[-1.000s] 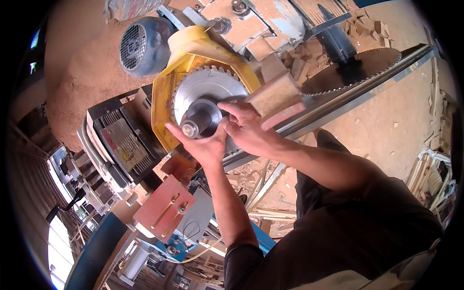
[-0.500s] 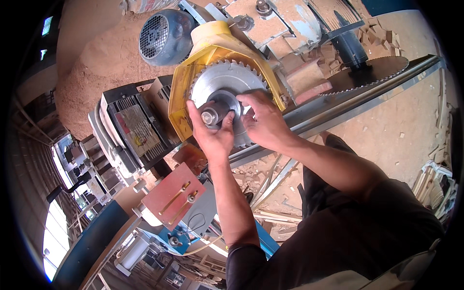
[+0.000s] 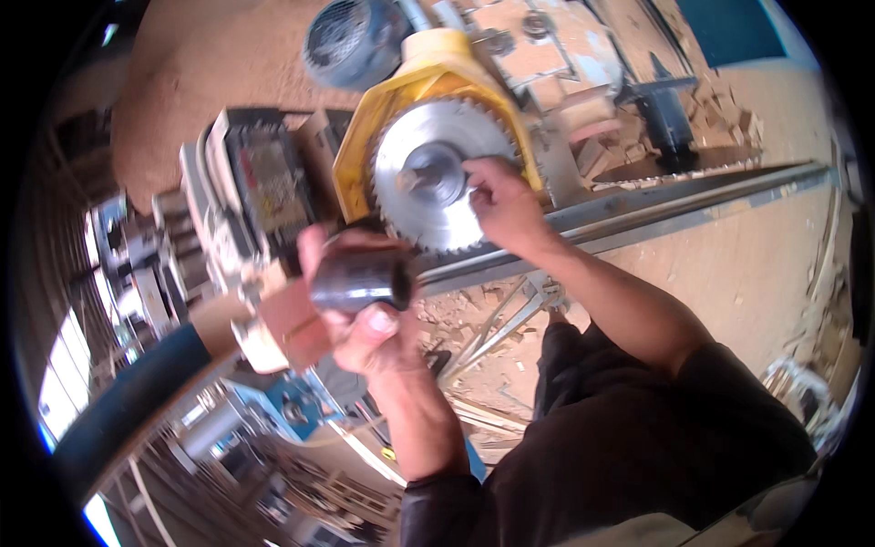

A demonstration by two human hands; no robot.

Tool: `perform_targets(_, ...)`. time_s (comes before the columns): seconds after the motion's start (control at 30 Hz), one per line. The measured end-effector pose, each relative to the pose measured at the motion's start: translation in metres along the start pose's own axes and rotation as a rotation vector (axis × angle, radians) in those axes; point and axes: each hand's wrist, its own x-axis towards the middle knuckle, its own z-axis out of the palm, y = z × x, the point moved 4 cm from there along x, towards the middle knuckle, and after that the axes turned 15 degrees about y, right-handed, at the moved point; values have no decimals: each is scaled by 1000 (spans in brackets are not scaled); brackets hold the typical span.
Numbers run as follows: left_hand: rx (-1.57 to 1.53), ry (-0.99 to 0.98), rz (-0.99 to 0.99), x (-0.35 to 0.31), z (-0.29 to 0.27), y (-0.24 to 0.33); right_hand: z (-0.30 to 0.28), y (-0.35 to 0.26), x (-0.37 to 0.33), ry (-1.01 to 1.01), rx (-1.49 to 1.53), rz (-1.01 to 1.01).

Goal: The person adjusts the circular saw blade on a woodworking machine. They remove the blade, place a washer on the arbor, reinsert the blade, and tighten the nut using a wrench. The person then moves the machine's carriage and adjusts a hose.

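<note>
A round toothed saw blade (image 3: 406, 214) stands inside a yellow guard (image 3: 350, 173), with a silver flange (image 3: 436, 187) at its centre. The bare shaft end (image 3: 412, 179) sticks out of the flange. My right hand (image 3: 507, 208) has its fingers curled and pressed at the flange's right rim; its thumb is partly hidden. Nearer to me, my left hand (image 3: 365, 342) is wrapped round a dark, shiny metal sleeve (image 3: 360, 281), held in the air apart from the shaft. Motion blurs the left hand.
A metal rail (image 3: 638, 214) runs below the guard to the right, towards a second saw blade (image 3: 679, 166) lying nearly flat. A motor (image 3: 354, 41) sits behind the guard. Left of it stands a slatted machine housing (image 3: 269, 182). Wood offcuts and sawdust cover the ground.
My left hand has drawn the sleeve off the shaft and brought it down and left, towards me. My right hand stays at the flange. The whole view has shifted slightly.
</note>
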Motion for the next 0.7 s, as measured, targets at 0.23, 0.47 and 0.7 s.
perform_targets(0.23, -438, 403, -503, -147, -100, -97, -61, -13, -46, -355, -6, 219)
perform_targets(0.47, 122, 667, -164, -275, -222, -25, -200, 102, -130, -617, -278, 300)
perform_targets(0.7, 636, 1177, 368, -408, -364, 69, -191, 70, -243, -710, -516, 136)
